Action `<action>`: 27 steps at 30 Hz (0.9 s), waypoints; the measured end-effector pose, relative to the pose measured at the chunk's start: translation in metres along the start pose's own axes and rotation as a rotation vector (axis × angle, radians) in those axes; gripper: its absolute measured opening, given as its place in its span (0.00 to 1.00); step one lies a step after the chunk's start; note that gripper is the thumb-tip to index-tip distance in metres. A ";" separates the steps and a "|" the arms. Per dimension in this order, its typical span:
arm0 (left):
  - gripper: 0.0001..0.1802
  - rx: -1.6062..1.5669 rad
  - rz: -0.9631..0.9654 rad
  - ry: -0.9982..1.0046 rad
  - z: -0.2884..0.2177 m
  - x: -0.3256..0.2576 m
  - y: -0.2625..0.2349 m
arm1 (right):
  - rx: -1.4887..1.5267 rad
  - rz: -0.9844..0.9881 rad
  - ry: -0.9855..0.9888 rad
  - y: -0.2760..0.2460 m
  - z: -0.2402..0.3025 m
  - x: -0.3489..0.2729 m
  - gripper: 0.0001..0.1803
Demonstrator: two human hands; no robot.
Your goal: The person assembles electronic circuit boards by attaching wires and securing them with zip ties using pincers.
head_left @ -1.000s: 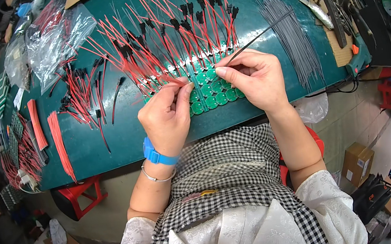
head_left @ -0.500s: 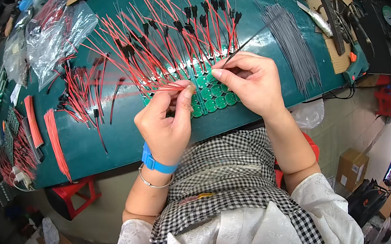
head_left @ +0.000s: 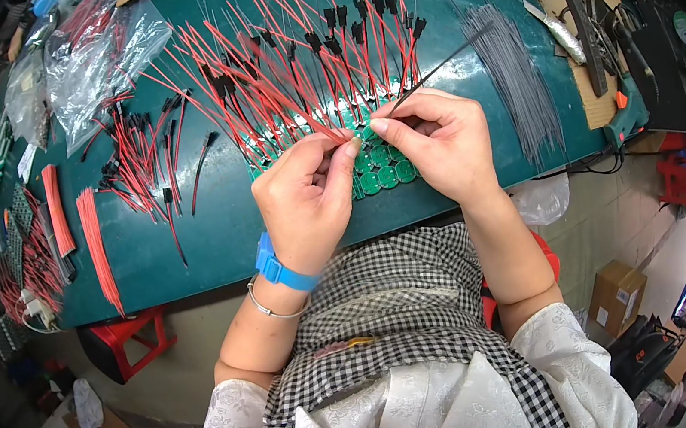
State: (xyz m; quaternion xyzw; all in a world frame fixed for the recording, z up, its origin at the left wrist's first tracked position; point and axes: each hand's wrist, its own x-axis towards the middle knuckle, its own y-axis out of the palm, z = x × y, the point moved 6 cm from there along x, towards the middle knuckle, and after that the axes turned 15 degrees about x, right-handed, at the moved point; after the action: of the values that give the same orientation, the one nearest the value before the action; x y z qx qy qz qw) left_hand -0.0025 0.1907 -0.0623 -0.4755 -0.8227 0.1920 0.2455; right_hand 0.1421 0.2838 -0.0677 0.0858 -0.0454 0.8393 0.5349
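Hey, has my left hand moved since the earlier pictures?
Yes: against the green circuit boards, the left hand has shifted right, toward the right hand.

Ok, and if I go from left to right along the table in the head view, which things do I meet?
First red wire bundle, second red wire bundle, single wire with a black plug, left hand, right hand, grey wire bundle, green tool.

Electronics workshop, looks like: green circuit boards (head_left: 387,177) between left hand (head_left: 306,193) and right hand (head_left: 449,148), red wire bundle (head_left: 99,255) left of the grip, dark wire bundle (head_left: 520,91) right of it, green tool (head_left: 626,114) beyond, cardboard box (head_left: 617,297) low right.
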 end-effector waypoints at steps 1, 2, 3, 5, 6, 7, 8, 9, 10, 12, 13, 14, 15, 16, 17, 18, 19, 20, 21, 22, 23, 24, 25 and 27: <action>0.04 -0.003 0.002 0.001 0.000 0.000 0.001 | 0.000 0.000 0.002 0.000 0.000 -0.001 0.05; 0.04 -0.003 0.003 0.001 0.001 0.000 0.002 | -0.003 0.020 0.014 0.001 0.000 -0.001 0.05; 0.04 -0.007 0.012 0.004 0.003 0.000 0.003 | -0.006 0.040 0.027 0.003 -0.001 -0.001 0.05; 0.04 -0.012 0.026 0.007 0.004 -0.001 0.006 | -0.036 0.059 0.050 0.005 -0.001 0.001 0.08; 0.04 -0.029 0.013 -0.007 0.003 -0.001 0.005 | -0.066 0.080 0.072 0.007 -0.001 0.001 0.10; 0.04 -0.047 0.000 -0.020 0.002 -0.001 0.005 | -0.065 0.076 0.074 0.006 0.002 0.001 0.10; 0.04 -0.046 0.003 -0.020 0.002 -0.001 0.005 | -0.083 0.124 0.095 0.009 0.005 0.003 0.13; 0.04 -0.035 0.000 -0.008 0.001 -0.001 0.005 | -0.100 0.171 0.116 0.011 0.009 0.004 0.16; 0.04 -0.023 -0.002 0.003 0.001 -0.001 0.004 | -0.099 0.168 0.117 0.009 0.013 0.006 0.16; 0.04 -0.001 0.008 0.001 -0.001 0.000 0.005 | -0.179 0.137 -0.054 0.002 0.034 0.011 0.20; 0.04 0.020 0.015 -0.001 -0.002 0.001 0.005 | -0.177 0.088 -0.133 -0.002 0.046 0.016 0.17; 0.04 0.020 0.020 0.001 -0.004 0.001 0.005 | -0.122 0.011 -0.195 -0.008 0.052 0.020 0.15; 0.05 0.048 0.022 -0.003 -0.005 0.001 0.004 | -0.067 -0.065 -0.257 -0.014 0.057 0.022 0.14; 0.06 0.076 0.025 -0.007 -0.005 0.001 0.004 | 0.021 -0.125 -0.258 -0.019 0.058 0.022 0.11; 0.06 0.074 0.026 -0.006 -0.005 0.001 0.005 | 0.108 -0.182 -0.261 -0.024 0.059 0.022 0.09; 0.05 0.094 0.009 0.005 -0.005 0.001 0.005 | 0.148 -0.176 -0.166 -0.026 0.058 0.020 0.07; 0.05 0.115 -0.008 0.014 -0.004 0.000 0.005 | 0.188 -0.169 -0.071 -0.029 0.056 0.017 0.06; 0.05 0.114 -0.005 0.017 -0.004 0.001 0.007 | 0.187 -0.173 -0.072 -0.035 0.050 0.015 0.06; 0.05 0.115 -0.002 0.019 -0.004 0.001 0.007 | 0.208 -0.146 -0.008 -0.037 0.034 0.011 0.05; 0.05 0.115 0.000 0.020 -0.003 0.001 0.007 | 0.229 -0.118 0.056 -0.037 0.021 0.008 0.04; 0.05 0.118 0.001 0.017 -0.003 0.001 0.007 | 0.232 -0.116 0.059 -0.038 0.016 0.004 0.04; 0.05 0.120 0.001 0.021 -0.002 0.000 0.007 | 0.260 -0.113 0.109 -0.038 0.009 0.000 0.04; 0.05 0.121 0.002 0.026 -0.002 0.000 0.007 | 0.288 -0.109 0.159 -0.037 0.002 -0.004 0.05; 0.05 0.115 -0.004 0.023 -0.002 0.001 0.008 | 0.286 -0.116 0.150 -0.037 -0.005 -0.008 0.05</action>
State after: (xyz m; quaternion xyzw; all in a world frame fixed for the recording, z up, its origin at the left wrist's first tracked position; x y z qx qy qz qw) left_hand 0.0039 0.1951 -0.0650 -0.4610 -0.8084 0.2330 0.2823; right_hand 0.1782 0.2930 -0.0750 0.1007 0.1194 0.8090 0.5667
